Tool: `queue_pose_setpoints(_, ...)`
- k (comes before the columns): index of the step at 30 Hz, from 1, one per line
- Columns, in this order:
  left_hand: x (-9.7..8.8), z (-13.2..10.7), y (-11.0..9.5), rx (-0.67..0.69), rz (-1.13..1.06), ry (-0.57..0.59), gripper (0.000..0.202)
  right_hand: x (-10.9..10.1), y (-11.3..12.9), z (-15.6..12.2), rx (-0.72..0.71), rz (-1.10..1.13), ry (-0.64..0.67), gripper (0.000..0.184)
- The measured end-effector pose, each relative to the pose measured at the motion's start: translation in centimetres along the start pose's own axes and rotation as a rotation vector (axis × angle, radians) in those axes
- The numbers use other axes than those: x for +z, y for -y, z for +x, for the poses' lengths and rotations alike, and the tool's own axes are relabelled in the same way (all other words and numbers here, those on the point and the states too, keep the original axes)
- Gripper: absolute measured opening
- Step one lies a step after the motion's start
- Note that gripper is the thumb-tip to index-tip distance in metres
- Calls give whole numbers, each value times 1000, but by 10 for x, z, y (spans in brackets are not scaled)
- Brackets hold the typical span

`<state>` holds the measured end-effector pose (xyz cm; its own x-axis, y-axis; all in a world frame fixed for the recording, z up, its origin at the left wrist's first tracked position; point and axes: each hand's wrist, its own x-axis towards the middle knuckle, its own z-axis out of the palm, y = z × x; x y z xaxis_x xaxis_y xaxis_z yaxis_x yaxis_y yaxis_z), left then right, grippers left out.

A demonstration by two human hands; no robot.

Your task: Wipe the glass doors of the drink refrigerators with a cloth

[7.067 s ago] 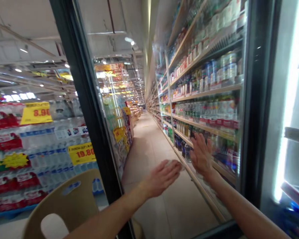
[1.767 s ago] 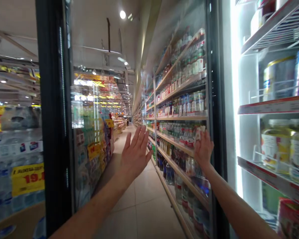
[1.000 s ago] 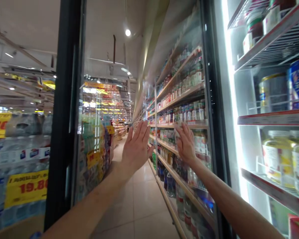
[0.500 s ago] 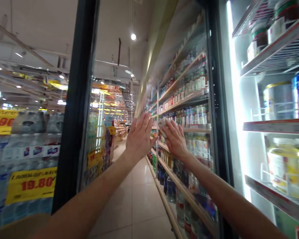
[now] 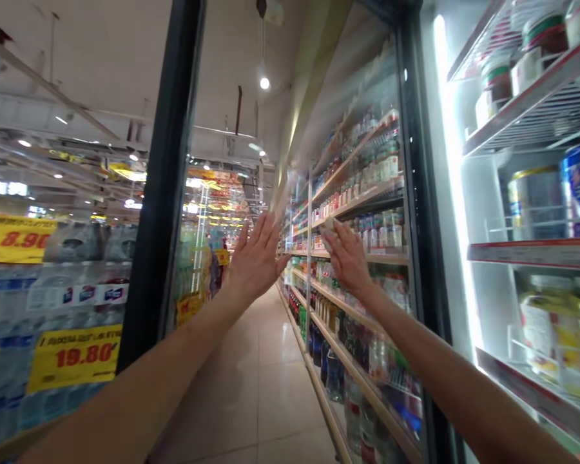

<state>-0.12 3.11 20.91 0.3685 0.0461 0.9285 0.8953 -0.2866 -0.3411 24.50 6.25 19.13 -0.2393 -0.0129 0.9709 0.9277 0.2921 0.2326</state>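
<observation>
I face an open glass cooler door [image 5: 280, 84] with a black frame. My left hand [image 5: 256, 258] lies flat against the glass, fingers stretched out and together, holding nothing. Just to its right, my right hand [image 5: 348, 261] presses a small white cloth [image 5: 328, 228] against the same pane, with the cloth showing past my fingertips. The two hands are a short gap apart at mid-height of the door. Through the glass I see a shop aisle and shelves of bottles [image 5: 367, 225].
To the right, the lit cooler interior [image 5: 536, 251] has wire shelves with cans and jars. The door's black edge [image 5: 157, 219] stands at the left; beyond it are stacked water packs with yellow price signs [image 5: 75, 354]. A tiled aisle floor [image 5: 265, 399] runs ahead.
My right hand has slid the white cloth leftward across the glass, from near the door's right edge to close beside my left hand. My left hand has stayed flat on the pane.
</observation>
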Motion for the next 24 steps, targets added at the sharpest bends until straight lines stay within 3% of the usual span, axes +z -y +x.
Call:
queue_pose_setpoints(2, -3, 3, 6, -20, 21, -6, 61, -6, -9, -1, 45, 2, 11, 45)
queue_pose_setpoints(5, -8, 6, 12, -49, 37, 2, 59, -17, -47, 8, 436, -32, -136, 50)
queue_pose_setpoints(7, -8, 7, 13, -43, 33, 3, 59, -17, -58, 23, 561, -43, -207, 53)
queue_pose_setpoints(10, -7, 7, 15, -34, 30, -3, 59, -4, -26, 46, 477, -21, -184, 50)
queue_pose_setpoints(12, -7, 6, 17, -23, 33, 3, 59, 7, 13, 54, 292, 6, -118, 46)
queue_pose_setpoints(13, -8, 5, 19, -14, 35, 5, 59, 11, 29, 55, 124, 14, -66, 47)
queue_pose_setpoints(15, -11, 3, 23, -12, 49, 11, 60, 11, 44, 52, -95, 27, 16, 47)
queue_pose_setpoints(16, -12, 1, 25, -19, 60, 15, 60, 7, 40, 51, -103, 31, 31, 47)
queue_pose_setpoints(21, -16, -5, 29, -35, 97, 47, 60, -12, -13, 58, 457, 4, -166, 50)
queue_pose_setpoints(24, -15, -5, 29, -38, 98, 52, 61, -2, 12, 64, 426, 7, -172, 49)
